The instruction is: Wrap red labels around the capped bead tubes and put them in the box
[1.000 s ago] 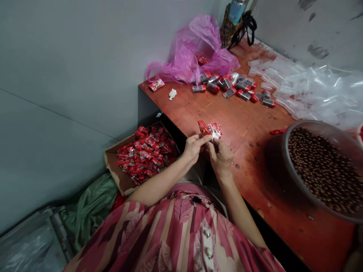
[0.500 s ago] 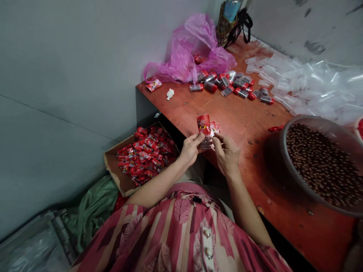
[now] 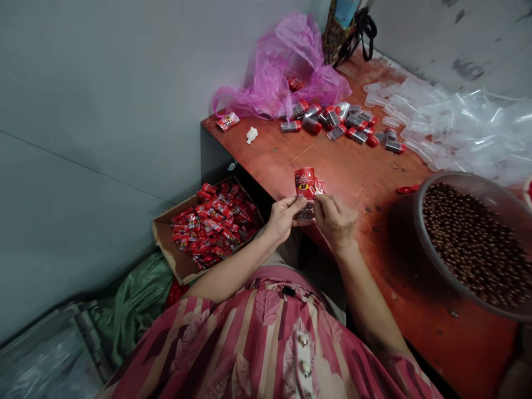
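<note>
Over the near edge of the red table, my left hand [image 3: 285, 219] pinches a small clear container of dark balls with a red printed wrapper [image 3: 305, 183] standing up from it. My right hand [image 3: 336, 220] is closed at the right side of the same container, its fingertips against the wrapper. Just behind those fingers shows another red wrapper piece [image 3: 319, 186], partly hidden. Below and left, a cardboard box [image 3: 168, 244] holds several red wrapped packs [image 3: 214, 221].
Filled containers with red caps [image 3: 332, 119] lie by a pink plastic bag [image 3: 282, 61]. Clear empty tubes [image 3: 457, 127] are heaped at the back right. A large tub [image 3: 419, 221] of brown balls [image 3: 469, 238] stands at the right. White scrap [image 3: 251, 134] lies on the red table [image 3: 282, 166].
My right hand has closed in against the container and wrapper, its fingers now pressed together. The container and wrapper have shifted slightly right and stand more upright.
</note>
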`<state>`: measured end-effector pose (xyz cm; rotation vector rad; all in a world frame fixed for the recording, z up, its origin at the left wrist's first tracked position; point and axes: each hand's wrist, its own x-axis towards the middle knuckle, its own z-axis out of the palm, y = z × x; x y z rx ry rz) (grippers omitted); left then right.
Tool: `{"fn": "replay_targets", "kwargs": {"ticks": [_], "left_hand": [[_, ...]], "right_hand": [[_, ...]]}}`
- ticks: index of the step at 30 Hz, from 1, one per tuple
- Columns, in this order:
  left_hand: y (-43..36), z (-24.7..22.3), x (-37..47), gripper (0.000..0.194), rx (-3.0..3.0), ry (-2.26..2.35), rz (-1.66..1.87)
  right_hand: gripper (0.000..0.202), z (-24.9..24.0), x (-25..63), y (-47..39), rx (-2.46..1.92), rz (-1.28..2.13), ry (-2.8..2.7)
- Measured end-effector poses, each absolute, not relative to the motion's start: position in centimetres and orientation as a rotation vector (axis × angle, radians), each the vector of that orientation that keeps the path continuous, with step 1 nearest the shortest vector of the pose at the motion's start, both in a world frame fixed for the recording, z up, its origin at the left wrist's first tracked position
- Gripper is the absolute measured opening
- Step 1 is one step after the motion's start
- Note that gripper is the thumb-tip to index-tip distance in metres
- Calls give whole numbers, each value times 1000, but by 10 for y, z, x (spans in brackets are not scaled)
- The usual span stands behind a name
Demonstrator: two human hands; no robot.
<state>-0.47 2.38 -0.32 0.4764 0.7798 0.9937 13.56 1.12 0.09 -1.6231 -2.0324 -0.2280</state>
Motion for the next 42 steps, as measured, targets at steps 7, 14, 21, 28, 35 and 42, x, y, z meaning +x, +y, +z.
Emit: {"fn": "replay_targets", "kwargs": {"ticks": [7,14,21,28,35,42], "left_hand": [[24,-2,-5,36,528,803,943],[26,1,-5,38,564,836,1005],[31,1,0,38,534,819,1142],[30,2,10,35,432,675,1169],[37,0,8,38,456,762,1182],[33,-6,10,29,396,728,1162]], "right_hand": [[22,9,148,20,-1534,-364,-2193],[18,11,152,22,-1251,-370,-2257],[20,1,133,4,-1438,642,-1391],[27,-3,104,-8,-1502,884,-1107],[16,-2,103,-10,-1693,15,-1655],[14,-8,101,-6,-1665,-41,-1654]]}}
